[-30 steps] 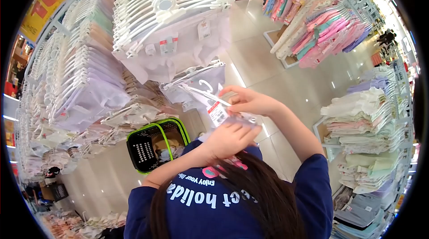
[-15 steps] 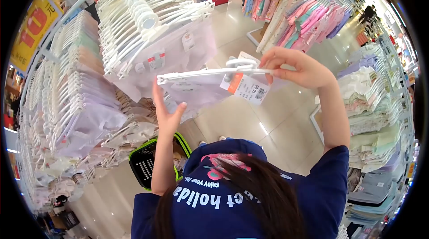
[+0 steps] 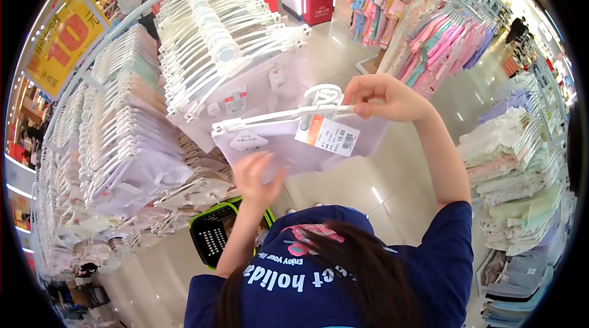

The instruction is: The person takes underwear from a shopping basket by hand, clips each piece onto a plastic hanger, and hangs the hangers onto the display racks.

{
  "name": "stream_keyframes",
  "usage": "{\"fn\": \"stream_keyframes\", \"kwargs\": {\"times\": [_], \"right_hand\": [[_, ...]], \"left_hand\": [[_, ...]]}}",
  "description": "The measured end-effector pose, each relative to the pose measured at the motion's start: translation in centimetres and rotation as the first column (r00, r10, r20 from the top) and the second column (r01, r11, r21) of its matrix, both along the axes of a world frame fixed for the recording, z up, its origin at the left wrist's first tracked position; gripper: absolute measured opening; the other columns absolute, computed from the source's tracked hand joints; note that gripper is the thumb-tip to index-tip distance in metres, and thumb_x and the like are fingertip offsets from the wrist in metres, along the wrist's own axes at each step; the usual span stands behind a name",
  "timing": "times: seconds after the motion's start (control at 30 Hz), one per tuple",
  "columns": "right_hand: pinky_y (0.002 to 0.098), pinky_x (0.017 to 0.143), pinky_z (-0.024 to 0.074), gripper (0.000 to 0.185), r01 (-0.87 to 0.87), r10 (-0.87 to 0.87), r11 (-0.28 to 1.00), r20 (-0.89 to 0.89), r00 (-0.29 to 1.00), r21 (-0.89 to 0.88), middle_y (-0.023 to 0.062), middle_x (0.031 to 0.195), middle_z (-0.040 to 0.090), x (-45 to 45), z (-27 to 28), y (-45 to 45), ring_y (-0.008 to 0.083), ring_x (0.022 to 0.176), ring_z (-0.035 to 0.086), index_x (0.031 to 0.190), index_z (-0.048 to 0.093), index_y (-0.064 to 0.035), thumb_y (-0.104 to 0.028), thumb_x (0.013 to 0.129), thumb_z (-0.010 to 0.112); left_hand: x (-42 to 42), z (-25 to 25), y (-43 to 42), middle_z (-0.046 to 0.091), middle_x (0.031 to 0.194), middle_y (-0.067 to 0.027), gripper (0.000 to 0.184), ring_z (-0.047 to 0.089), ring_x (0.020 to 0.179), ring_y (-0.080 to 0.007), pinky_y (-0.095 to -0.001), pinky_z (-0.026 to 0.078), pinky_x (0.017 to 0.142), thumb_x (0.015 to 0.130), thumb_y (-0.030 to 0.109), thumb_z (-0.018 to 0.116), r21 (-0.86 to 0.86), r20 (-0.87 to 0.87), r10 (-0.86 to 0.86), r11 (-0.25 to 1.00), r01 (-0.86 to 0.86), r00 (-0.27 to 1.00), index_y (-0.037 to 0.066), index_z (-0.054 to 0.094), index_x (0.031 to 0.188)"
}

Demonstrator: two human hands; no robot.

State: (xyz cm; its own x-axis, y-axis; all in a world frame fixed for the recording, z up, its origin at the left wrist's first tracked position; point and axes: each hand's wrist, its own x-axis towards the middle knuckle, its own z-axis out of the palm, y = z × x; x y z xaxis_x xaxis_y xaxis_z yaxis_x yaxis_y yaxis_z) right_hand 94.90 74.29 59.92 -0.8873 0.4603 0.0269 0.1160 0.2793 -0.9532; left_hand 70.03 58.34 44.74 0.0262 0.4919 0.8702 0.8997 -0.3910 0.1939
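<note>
Lilac cloth (image 3: 279, 157) hangs from a white hanger (image 3: 264, 118) in front of the person, in the middle of the view, above a navy T-shirt (image 3: 343, 273). The right hand (image 3: 354, 107) grasps the hanger toward its right end, thumb and bent fingers closed on it just beside the hook (image 3: 324, 89). The left hand (image 3: 256, 178) is blurred, in front of the lower left part of the cloth, its fingers half bent and the thumb apart from them; whether it touches or pinches the cloth I cannot tell. A price tag (image 3: 331, 136), white with an orange band and reading 10.00, lies over the cloth below the hook, and a smaller white label (image 3: 245, 140) sits near the hanger's left end. Just behind, pale garments (image 3: 215, 116) hang in a packed row, with more lilac clothes (image 3: 150, 171) to the left under a yellow sign (image 3: 67, 43). A black basket (image 3: 208, 239) with a green rim stands on the floor (image 3: 346, 190), partly hidden by the left forearm. Pink and other coloured clothes (image 3: 438, 49) hang at the upper right, near a red bin (image 3: 317, 6)
</note>
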Motion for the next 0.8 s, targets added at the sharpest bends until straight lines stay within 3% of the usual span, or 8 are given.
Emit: {"fn": "stream_keyframes", "kwargs": {"times": [0.03,0.23,0.3,0.37,0.4,0.53,0.7,0.8], "right_hand": [[0.0208,0.064,0.0414,0.012,-0.021,0.021,1.0,-0.01,1.0,-0.009,-0.0012,0.07,0.055,-0.5,-0.1,0.0,0.0053,0.066,0.048,0.096,0.055,-0.0026,-0.007,0.085,0.056],[0.0227,0.064,0.0418,0.011,-0.064,0.071,0.987,-0.045,0.996,0.146,-0.0005,0.076,0.058,-2.4,-0.5,-0.3,0.0064,0.069,0.051,0.094,0.056,-0.0029,-0.006,0.084,0.057],[0.0234,0.066,0.0436,0.011,-0.08,0.08,0.987,0.002,0.997,0.137,0.0011,0.082,0.059,-2.5,-0.2,-0.2,0.0074,0.075,0.055,0.094,0.056,-0.0018,-0.004,0.083,0.057],[0.024,0.059,0.0412,0.011,-0.104,0.109,0.954,-0.001,0.994,0.281,0.0018,0.069,0.056,-2.6,-0.6,-0.1,0.0086,0.064,0.051,0.092,0.056,-0.0026,-0.006,0.082,0.058],[0.0242,0.055,0.0399,0.011,-0.113,0.121,0.93,0.0,0.993,0.35,0.0021,0.063,0.055,-2.7,-0.8,-0.1,0.0093,0.058,0.049,0.092,0.055,-0.003,-0.007,0.082,0.058],[0.0252,0.054,0.0394,0.011,-0.122,0.115,0.905,0.043,0.992,0.406,0.0037,0.06,0.054,-2.6,-0.9,-0.4,0.0107,0.055,0.049,0.091,0.055,-0.0024,-0.005,0.081,0.058],[0.0244,0.055,0.0397,0.011,-0.131,0.136,0.941,0.006,0.991,0.312,0.0026,0.061,0.054,-2.1,-1.3,0.1,0.0094,0.056,0.049,0.092,0.055,-0.0018,-0.004,0.081,0.057],[0.0239,0.06,0.0411,0.016,-0.114,0.114,0.991,0.002,0.993,0.069,0.0021,0.069,0.056,-1.7,-1.5,0.3,0.0077,0.064,0.052,0.096,0.054,-0.0021,-0.001,0.08,0.058]], "left_hand": [[1.0,0.6,0.2,0.046,0.116,-0.0181,0.067,0.046,0.102,-0.032,-0.0397,0.036,0.088,0.066,0.021,0.076,-0.065,-0.103,-0.051,0.997,0.044,0.993,-0.001,0.043,0.119],[3.7,6.0,1.9,0.043,0.123,-0.0205,0.064,0.044,0.101,-0.0342,-0.0395,0.034,0.088,0.068,0.02,0.073,-0.226,0.128,0.034,0.974,-0.004,0.991,-0.001,0.042,0.119],[3.4,6.6,2.2,0.042,0.126,-0.017,0.064,0.046,0.091,-0.0241,-0.0325,0.038,0.08,0.072,0.016,0.07,-0.248,0.305,-0.02,0.964,0.099,0.952,-0.002,0.038,0.125],[3.4,6.9,2.9,0.046,0.125,-0.0151,0.067,0.047,0.085,-0.0195,-0.028,0.039,0.071,0.074,0.016,0.069,-0.289,0.538,-0.038,0.93,0.227,0.842,-0.002,0.035,0.128],[3.7,7.1,3.3,0.054,0.116,-0.0116,0.06,0.045,0.069,-0.0095,-0.0212,0.038,0.058,0.075,0.012,0.068,-0.226,0.639,-0.055,0.94,0.255,0.767,0.0,0.04,0.127],[2.8,7.1,3.9,0.061,0.092,0.0,0.048,0.032,0.052,-0.0006,-0.0158,0.029,0.048,0.074,0.004,0.067,-0.298,0.869,-0.104,0.669,0.681,0.483,0.005,0.051,0.119],[2.4,4.8,4.6,0.057,0.075,0.0038,0.036,0.034,0.053,-0.001,-0.0163,0.029,0.049,0.072,-0.003,0.067,-0.282,0.798,-0.182,0.73,0.623,0.574,0.004,0.058,0.106],[2.5,3.9,4.4,0.049,0.063,0.0052,0.029,0.035,0.052,-0.0019,-0.0169,0.029,0.051,0.069,-0.006,0.067,-0.265,0.693,-0.235,0.796,0.545,0.681,0.003,0.062,0.096]]}}
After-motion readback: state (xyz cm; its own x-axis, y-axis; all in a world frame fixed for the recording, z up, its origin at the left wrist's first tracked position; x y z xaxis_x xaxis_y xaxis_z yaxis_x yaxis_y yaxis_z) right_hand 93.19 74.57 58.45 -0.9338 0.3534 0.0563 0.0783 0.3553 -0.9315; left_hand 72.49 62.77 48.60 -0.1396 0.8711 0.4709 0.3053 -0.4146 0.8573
